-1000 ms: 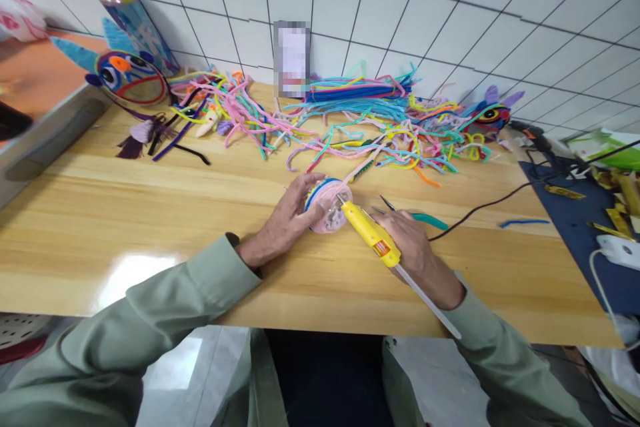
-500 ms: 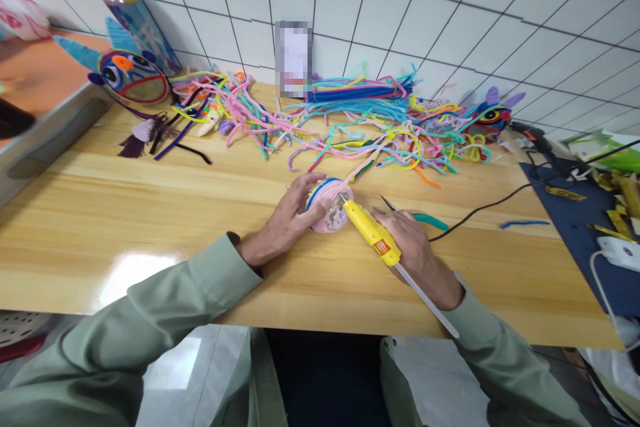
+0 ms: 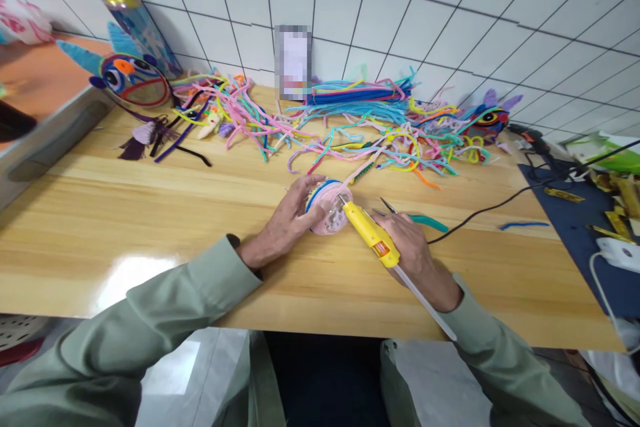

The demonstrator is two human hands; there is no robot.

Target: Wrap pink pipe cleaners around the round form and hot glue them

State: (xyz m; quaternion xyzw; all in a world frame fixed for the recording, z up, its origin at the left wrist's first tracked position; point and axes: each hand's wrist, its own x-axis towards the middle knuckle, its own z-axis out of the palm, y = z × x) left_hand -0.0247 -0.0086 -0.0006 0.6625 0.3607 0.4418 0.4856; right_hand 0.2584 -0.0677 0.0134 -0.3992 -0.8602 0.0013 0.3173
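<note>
My left hand (image 3: 296,212) grips a small round piece (image 3: 336,219) wrapped in pink, blue and yellow pipe cleaner, tilted on the table. A long pink pipe cleaner (image 3: 361,171) runs from its upper edge toward the back. In my right hand (image 3: 407,240) is a yellow hot glue gun (image 3: 373,233), its metal nozzle touching or very near the round piece's face. A white glue stick (image 3: 425,301) sticks out of the gun's rear. Pliers with teal handles (image 3: 429,221) lie beyond my right hand, partly hidden by it.
Loose pipe cleaners (image 3: 260,121) and a blue bundle (image 3: 357,95) lie along the wall beside a propped phone (image 3: 294,63). A decorated face piece (image 3: 134,79) and a can (image 3: 143,30) stand left. A black cable (image 3: 493,203) crosses toward a dark mat (image 3: 565,213) at right.
Both hands, the round piece and the glue gun hold almost the same position. The whole view has shifted very slightly.
</note>
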